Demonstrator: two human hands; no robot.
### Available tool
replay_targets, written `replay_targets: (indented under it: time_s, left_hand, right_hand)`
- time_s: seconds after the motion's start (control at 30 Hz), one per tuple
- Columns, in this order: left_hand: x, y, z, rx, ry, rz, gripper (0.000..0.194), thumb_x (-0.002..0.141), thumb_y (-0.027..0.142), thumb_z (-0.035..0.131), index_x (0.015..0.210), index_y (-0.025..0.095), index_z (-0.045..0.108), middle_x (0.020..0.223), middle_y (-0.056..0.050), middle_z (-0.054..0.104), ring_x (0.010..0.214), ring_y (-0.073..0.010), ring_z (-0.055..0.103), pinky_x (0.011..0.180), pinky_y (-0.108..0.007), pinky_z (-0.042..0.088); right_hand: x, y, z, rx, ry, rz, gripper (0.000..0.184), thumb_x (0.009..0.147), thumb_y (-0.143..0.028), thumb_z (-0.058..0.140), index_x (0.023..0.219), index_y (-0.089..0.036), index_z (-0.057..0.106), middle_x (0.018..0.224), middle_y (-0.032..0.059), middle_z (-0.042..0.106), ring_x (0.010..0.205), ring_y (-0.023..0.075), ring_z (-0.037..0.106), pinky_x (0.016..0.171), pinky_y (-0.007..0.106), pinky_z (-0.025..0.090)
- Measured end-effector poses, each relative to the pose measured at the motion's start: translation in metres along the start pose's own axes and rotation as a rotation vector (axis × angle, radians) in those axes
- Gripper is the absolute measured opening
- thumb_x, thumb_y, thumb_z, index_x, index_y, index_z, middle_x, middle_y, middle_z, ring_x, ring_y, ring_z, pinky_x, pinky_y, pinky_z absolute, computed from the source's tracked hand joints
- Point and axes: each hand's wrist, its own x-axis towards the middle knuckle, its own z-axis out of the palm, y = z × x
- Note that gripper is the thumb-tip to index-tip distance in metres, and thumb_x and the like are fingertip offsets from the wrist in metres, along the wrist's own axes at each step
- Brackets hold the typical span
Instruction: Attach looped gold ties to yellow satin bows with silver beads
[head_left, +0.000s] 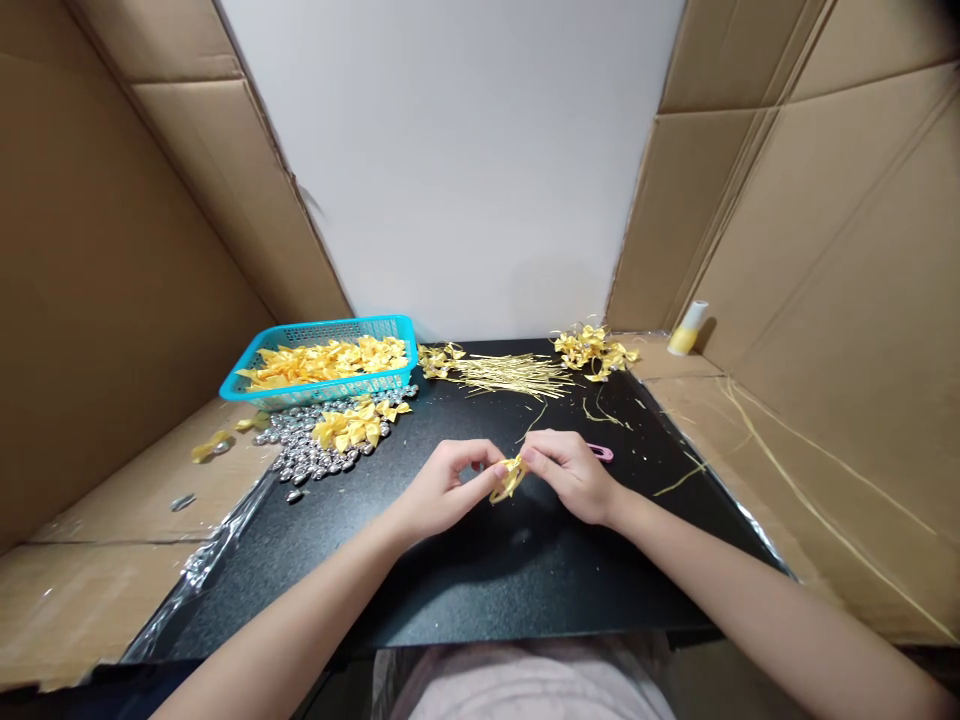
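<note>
A yellow ribbon bow (510,478) is pinched between my two hands above the middle of the black table. My left hand (459,482) grips it from the left with thumb and forefinger. From the right, my right hand (566,472) pinches the bow's upper end, its fingers closed. Whether a tie is also between the fingertips is too small to make out. Just behind my right hand lies a pair of pink-handled snips (601,453), partly hidden by the hand. Gold twist ties (517,374) lie in a loose bundle farther back.
A turquoise basket (319,390) of yellow bows stands at the back left. Silvery beads (300,440) spread before it, with loose bows (351,425) on top. Tied bows (592,350) are heaped back right, near a spool (688,328). Cardboard walls (847,250) flank the black table (315,570).
</note>
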Motion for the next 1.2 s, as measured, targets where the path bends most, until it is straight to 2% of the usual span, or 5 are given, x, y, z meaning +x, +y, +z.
replay_targets:
  time_s: [0.27,0.4,0.7,1.03,1.2]
  left_hand:
    - [-0.001,-0.003,0.000,-0.089,-0.012,0.061,0.018,0.091,0.026,0.053,0.083,0.013,0.063,0.079,-0.004,0.066,0.073,-0.0140,0.058,0.072,-0.024,0.045]
    - [-0.002,0.003,0.006,0.030,0.043,0.151,0.014,0.079,0.025,0.065,0.086,0.014,0.062,0.079,-0.003,0.064,0.072,-0.0148,0.057,0.071,-0.025,0.044]
    - [-0.006,0.003,0.019,0.334,0.366,0.234,0.013,0.089,0.024,0.054,0.079,0.017,0.058,0.068,-0.002,0.061,0.061,-0.0129,0.053,0.059,-0.023,0.039]
    - [-0.004,-0.003,0.015,0.570,0.299,0.366,0.014,0.090,0.020,0.051,0.077,0.019,0.056,0.067,-0.003,0.062,0.060,-0.0155,0.049,0.060,-0.028,0.033]
    - [-0.004,0.000,0.011,0.381,0.214,0.280,0.021,0.092,0.026,0.050,0.074,0.018,0.058,0.068,-0.003,0.061,0.064,-0.0149,0.049,0.064,-0.028,0.035]
  right_hand:
    - [0.000,0.000,0.005,0.230,0.053,0.150,0.047,0.095,-0.051,0.042,0.063,-0.018,0.052,0.058,-0.0023,0.045,0.054,0.0111,0.040,0.054,0.025,0.032]
    - [-0.001,-0.003,0.007,0.019,0.124,0.008,0.043,0.099,-0.040,0.038,0.068,-0.018,0.059,0.065,0.0015,0.058,0.061,0.0134,0.049,0.063,0.028,0.037]
    - [-0.011,-0.012,0.010,-0.358,0.432,-0.255,0.007,0.085,-0.021,0.055,0.090,-0.023,0.051,0.078,0.0028,0.059,0.073,0.0190,0.054,0.073,0.036,0.038]
    - [-0.006,-0.012,0.008,-0.540,0.247,-0.252,0.009,0.089,-0.022,0.047,0.083,-0.019,0.053,0.069,0.0007,0.058,0.064,0.0154,0.048,0.071,0.036,0.029]
    - [-0.003,-0.012,0.005,-0.336,0.148,-0.234,0.018,0.091,-0.019,0.044,0.076,-0.020,0.054,0.063,-0.0018,0.054,0.060,0.0133,0.046,0.071,0.034,0.032]
